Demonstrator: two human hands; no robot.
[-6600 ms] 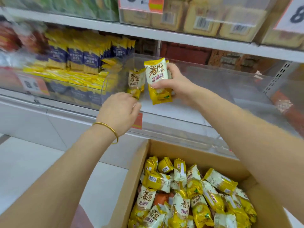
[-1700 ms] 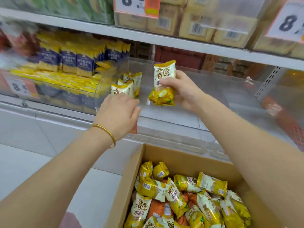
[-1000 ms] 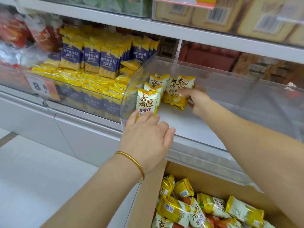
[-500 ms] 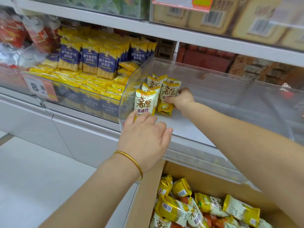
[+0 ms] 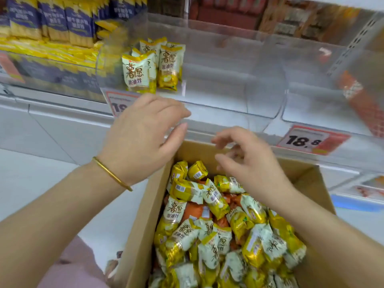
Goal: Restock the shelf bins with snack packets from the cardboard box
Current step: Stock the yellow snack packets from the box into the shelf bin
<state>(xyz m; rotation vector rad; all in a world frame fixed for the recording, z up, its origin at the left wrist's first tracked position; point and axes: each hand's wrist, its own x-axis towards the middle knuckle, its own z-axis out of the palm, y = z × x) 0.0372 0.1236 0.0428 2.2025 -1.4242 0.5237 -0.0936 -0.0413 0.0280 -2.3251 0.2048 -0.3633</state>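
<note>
An open cardboard box (image 5: pixel 143 215) sits below the shelf, filled with several yellow-and-white snack packets (image 5: pixel 209 231) and a few orange ones. In the clear shelf bin (image 5: pixel 218 100), several of the same packets (image 5: pixel 153 65) stand upright at its left end. My left hand (image 5: pixel 143 134), with a gold bangle on the wrist, hovers over the box's left far corner, fingers relaxed and holding nothing. My right hand (image 5: pixel 247 163) hangs over the far end of the box with loosely curled fingers, also holding nothing.
A neighbouring bin on the left holds blue-and-yellow packs (image 5: pixel 54 23). Price tags (image 5: pixel 311 140) hang on the shelf front. Another clear bin (image 5: pixel 332 96) lies to the right. White floor (image 5: pixel 31 173) spreads to the left of the box.
My right hand let go of its packet in the bin and drew back over the box. My left hand left the front packet and moved down. The view tilted downward.
</note>
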